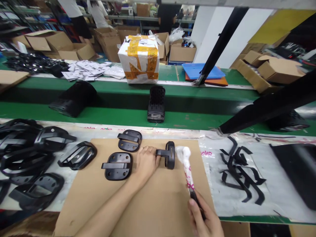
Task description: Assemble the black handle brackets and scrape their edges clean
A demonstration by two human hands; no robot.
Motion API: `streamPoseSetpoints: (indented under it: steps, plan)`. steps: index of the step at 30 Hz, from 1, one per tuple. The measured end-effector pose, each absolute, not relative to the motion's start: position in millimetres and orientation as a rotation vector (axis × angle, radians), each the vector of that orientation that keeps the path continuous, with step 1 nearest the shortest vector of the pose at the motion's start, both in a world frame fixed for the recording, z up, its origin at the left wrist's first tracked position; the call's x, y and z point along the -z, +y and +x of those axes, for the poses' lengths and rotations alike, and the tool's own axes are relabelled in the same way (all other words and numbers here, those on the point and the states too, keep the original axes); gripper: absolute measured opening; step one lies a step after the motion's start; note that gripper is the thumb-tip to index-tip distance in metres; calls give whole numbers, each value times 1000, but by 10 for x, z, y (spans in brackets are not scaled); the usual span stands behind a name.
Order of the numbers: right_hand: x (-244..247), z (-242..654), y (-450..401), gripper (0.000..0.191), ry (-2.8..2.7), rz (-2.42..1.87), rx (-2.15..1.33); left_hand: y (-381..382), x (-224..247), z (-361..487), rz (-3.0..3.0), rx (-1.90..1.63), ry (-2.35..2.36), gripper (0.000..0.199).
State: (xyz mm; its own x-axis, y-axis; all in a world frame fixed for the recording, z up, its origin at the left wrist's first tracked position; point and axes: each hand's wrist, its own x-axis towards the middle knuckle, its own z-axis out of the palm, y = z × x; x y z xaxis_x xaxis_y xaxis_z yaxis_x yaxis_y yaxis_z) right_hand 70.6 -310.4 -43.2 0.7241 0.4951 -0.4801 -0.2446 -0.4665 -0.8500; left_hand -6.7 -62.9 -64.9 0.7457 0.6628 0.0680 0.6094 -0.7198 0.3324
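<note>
- Black bracket (170,155), one, on the cardboard sheet (158,200), right of the left hand; plate up on edge, seen nearly side-on, visible long axis running away from the person, strap pointing left.
- Left hand (146,161): one, fingers curled, thumb and fingertips clamped on the bracket's strap.
- Hammer (188,174): one, head wrapped in white, just right of the plate; contact, cannot tell. Long axis slants away from the person and slightly left, head at far end.
- Right hand (203,214): one, fingers wrapped together round the hammer's dark handle.
- Flat plates with straps: two left of the left hand, nearer one (118,166), farther one (130,140), both lying on the cardboard, straps running roughly left-right.
- Another strapped part (78,155): one, at the cardboard's left edge, tilted.
- Pile of similar parts (27,154): far left, overlapping, exact count not readable.
- Black bent strips (240,174): right, on white sheeting, tangled, count unclear.
- Flat black piece (296,171): one, right edge.
- Black housings on the green belt: three, left (72,98), middle (156,103), right (288,120), last partly behind a black post (266,102).
- White box with orange tape (142,59): one, beyond the belt.
- Blue tray (203,70): one, right of box.
- People, background: three, partly visible.
</note>
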Motion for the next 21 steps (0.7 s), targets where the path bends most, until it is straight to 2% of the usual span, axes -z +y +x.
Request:
streamPoseSetpoints:
  steps: [21]
  plan:
    - [509, 604, -3111, 69, -273, -1927, -867, -632, 676, -86, 2693, -304, 997, 9]
